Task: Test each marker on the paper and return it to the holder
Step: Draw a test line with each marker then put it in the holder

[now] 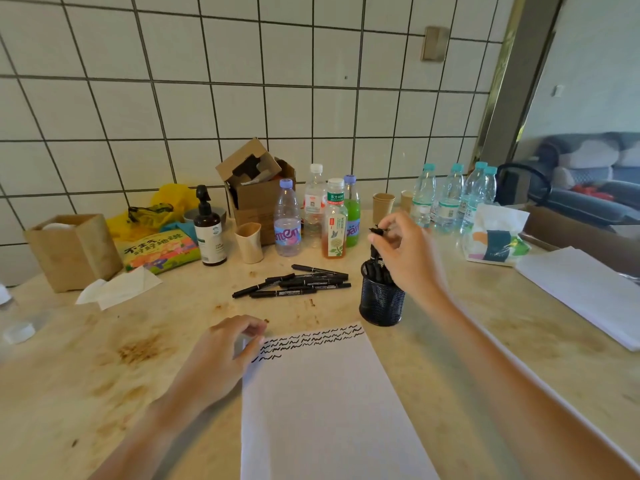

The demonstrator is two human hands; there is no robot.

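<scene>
Right hand (403, 249) pinches a black marker (375, 241) upright over the mesh holder (381, 303), right of frame centre; left hand (221, 355) fingers loosely curled, resting on paper (325, 403) top-left corner; loose markers (294, 284) lie mid-frame

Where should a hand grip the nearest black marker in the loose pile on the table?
Grip the nearest black marker around its mid-barrel, pinching from above. It lies flat, nearly side to side, on the pile's near edge, so its near side is open; other markers crowd its far side.
</scene>
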